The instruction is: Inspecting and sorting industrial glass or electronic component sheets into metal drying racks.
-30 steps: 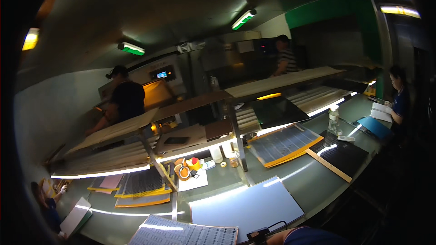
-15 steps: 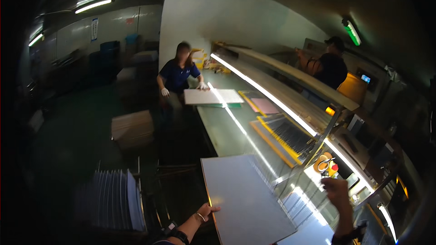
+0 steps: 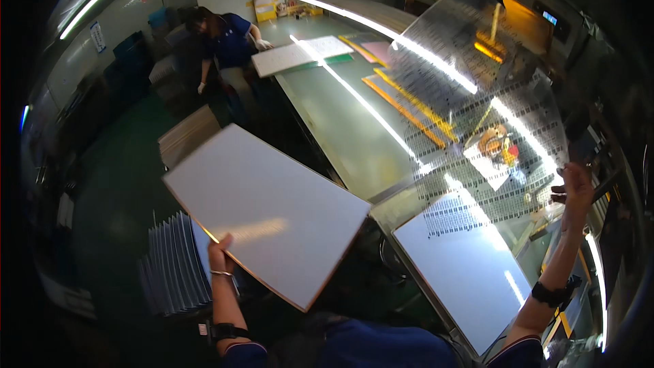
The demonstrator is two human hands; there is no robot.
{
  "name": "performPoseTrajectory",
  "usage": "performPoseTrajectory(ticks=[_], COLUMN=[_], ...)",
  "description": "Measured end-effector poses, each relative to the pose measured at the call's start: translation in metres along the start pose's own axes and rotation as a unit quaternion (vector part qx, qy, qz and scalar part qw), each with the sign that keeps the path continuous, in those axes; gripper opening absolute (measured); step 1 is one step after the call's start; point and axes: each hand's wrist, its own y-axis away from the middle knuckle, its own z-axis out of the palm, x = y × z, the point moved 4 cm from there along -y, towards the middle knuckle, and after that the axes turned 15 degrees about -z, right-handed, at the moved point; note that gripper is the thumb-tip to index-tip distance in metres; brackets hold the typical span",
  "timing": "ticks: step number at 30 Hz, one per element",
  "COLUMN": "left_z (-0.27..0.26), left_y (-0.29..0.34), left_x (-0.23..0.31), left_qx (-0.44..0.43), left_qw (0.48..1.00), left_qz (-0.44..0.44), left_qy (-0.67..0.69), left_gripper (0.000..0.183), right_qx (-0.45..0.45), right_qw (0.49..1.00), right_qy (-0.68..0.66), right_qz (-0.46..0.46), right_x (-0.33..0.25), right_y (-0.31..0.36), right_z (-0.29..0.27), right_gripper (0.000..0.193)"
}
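Left fingers (image 3: 225, 240) held a board (image 3: 266, 197) beside the surface's (image 3: 340, 129) edge; right fingers (image 3: 571, 176), a clear sheet (image 3: 507, 99). Gentle grips seemed best.

I've swung the pale panel (image 3: 269, 208) in my left hand (image 3: 219, 255) off the table (image 3: 323, 119); it now spreads ahead and rightward from that grip. The printed clear film (image 3: 477, 116) now rises leftward from my right hand (image 3: 576, 189). Beyond the left grip, a co-worker (image 3: 228, 37) has leaned over, head down.
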Motion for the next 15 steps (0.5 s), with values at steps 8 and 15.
performPoseTrajectory(ticks=[8, 15], left_z=[0.048, 0.069], left_y=[-0.027, -0.108], left_x=[0.112, 0.08], left_qx=[0.157, 0.254], left_qw=[0.946, 0.794], left_qz=[0.173, 0.307], left_qy=[-0.224, -0.46], left_gripper=[0.024, 0.009], right_qx=[-0.068, -0.043], right_qw=[0.952, 0.909], right_qy=[-0.001, 0.082], right_qz=[0.298, 0.407], right_x=[0.174, 0.183], right_y=[0.178, 0.247], right_z=[-0.02, -0.056], right_gripper=[0.01, 0.016])
